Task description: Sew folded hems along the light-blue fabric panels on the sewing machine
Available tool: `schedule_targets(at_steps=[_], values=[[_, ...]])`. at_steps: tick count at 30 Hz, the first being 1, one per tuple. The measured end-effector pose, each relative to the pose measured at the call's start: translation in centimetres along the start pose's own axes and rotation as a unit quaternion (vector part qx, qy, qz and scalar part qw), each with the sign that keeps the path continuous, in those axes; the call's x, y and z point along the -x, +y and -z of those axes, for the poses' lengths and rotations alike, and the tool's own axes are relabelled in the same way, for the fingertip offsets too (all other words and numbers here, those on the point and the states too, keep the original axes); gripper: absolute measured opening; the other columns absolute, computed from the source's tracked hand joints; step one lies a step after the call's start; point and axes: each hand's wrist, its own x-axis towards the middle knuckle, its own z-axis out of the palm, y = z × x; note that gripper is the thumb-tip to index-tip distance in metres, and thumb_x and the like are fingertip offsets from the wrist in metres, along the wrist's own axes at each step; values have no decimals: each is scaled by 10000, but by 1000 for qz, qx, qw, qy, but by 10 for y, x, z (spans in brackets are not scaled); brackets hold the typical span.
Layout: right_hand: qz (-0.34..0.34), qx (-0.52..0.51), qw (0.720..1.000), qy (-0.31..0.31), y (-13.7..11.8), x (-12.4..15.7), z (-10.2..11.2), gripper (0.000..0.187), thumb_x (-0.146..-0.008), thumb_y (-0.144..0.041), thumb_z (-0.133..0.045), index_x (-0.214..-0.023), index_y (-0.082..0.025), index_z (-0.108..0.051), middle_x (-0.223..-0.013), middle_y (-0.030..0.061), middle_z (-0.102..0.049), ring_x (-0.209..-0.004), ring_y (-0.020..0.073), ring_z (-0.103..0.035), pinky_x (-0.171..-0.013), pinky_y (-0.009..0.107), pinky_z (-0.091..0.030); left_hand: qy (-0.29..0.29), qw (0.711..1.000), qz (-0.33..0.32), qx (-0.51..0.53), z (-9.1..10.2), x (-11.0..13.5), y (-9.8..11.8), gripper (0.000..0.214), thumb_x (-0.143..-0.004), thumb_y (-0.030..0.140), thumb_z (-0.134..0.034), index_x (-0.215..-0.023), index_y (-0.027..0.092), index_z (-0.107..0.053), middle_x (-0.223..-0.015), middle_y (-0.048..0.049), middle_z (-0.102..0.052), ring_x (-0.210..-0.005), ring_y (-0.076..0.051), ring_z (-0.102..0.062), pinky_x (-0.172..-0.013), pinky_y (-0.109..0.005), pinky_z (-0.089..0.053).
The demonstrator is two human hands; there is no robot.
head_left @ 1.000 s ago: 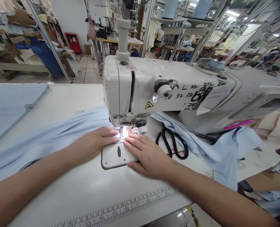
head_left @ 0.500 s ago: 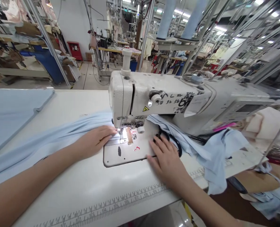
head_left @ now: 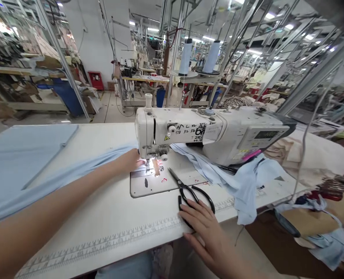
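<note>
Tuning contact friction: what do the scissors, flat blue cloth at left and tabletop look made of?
Scissors: likely metal blades, by their grey sheen; smooth black handles, perhaps plastic-coated.
Flat blue cloth: matte textile, by its unshiny face and soft edge; fibre unclear.
Tabletop: probably laminate, smooth and evenly white, no grain showing.

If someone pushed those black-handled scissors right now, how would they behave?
The scissors would probably stay stiff, since the blades look metal. They would likely slide, not roll, given their long, flat shape. The wide-spread handles might make them swivel if pushed from one side.
</note>
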Motion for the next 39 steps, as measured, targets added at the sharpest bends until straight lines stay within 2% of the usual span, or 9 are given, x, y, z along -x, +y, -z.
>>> schedule_targets(at_steps=[5, 11, 14, 18, 21, 24, 31, 35, 39], values=[[-127, -5, 992, 10, 14, -6, 6, 443, -829, -124, -442, -1272, -103, -469, -1142, 175, -587, -1056, 285, -574, -886, 424, -504, -31, 993, 107, 45, 20, 14, 10, 183, -683, 336, -574, -770, 183, -623, -786, -58, -653, -751, -236, -584, -651, -291, -406], [-218, -21, 953, -211, 23, -50, 32, 231, -648, -85, -537, -866, -160, -527, -847, 96, -612, -793, 257, -575, -676, 336, -426, -49, 964, 204, 162, 47, 83, 34, 349, -650, 511, -598, -765, 183, -635, -662, -10, -606, -632, -199, -558, -545, -262, -372], [-203, -69, 946, -243, 11, -60, 38, 123, -707, -145, -544, -751, -205, -446, -737, 34, -585, -675, 208, -530, -582, 286, -339, -37, 944, 227, 235, 52, 129, 54, 445, -698, 582, -546, -860, 177, -629, -673, -2, -609, -591, -166, -549, -533, -247, -396], [-118, -264, 933, -215, -26, -54, 37, 166, -831, -295, -529, -749, -216, -407, -774, 0, -555, -699, 172, -505, -613, 259, -358, 15, 874, 249, 417, 47, 182, 77, 393, -695, 542, -654, -813, 169, -605, -617, 20, -585, -517, -117, -504, -495, -213, -380], [-141, -312, 920, -190, -57, -48, 37, 294, -786, -411, -623, -785, -223, -397, -818, -7, -536, -726, 174, -497, -634, 264, -379, 57, 811, 253, 525, 39, 205, 88, 356, -673, 470, -745, -809, 170, -609, -632, 25, -608, -514, -103, -512, -499, -198, -396], [-151, -303, 924, -177, -81, -47, 40, 346, -740, -411, -679, -816, -219, -401, -906, 19, -541, -799, 197, -509, -678, 290, -394, 83, 794, 237, 554, 32, 215, 95, 344, -675, 447, -764, -816, 168, -621, -689, 14, -636, -557, -107, -536, -521, -194, -418], [-135, -250, 950, -132, -103, -48, 43, 404, -714, -433, -726, -833, -210, -411, -941, 51, -537, -852, 229, -516, -701, 320, -399, 60, 812, 207, 542, 20, 219, 109, 350, -685, 474, -741, -776, 160, -617, -606, 43, -551, -497, -76, -438, -461, -170, -353], [-134, -201, 966, -96, -106, -39, 39, 420, -693, -443, -748, -779, -208, -409, -880, 43, -553, -791, 213, -525, -648, 290, -369, 59, 814, 197, 544, 18, 219, 115, 332, -686, 458, -732, -755, 160, -604, -579, 52, -522, -485, -69, -405, -457, -168, -326], [-151, -201, 962, -110, -104, -25, 30, 357, -761, -442, -686, -678, -205, -432, -690, -3, -547, -639, 167, -499, -566, 258, -298, 44, 820, 204, 532, 20, 216, 121, 341, -675, 465, -717, -770, 158, -601, -623, 37, -558, -523, -89, -454, -505, -194, -369]])
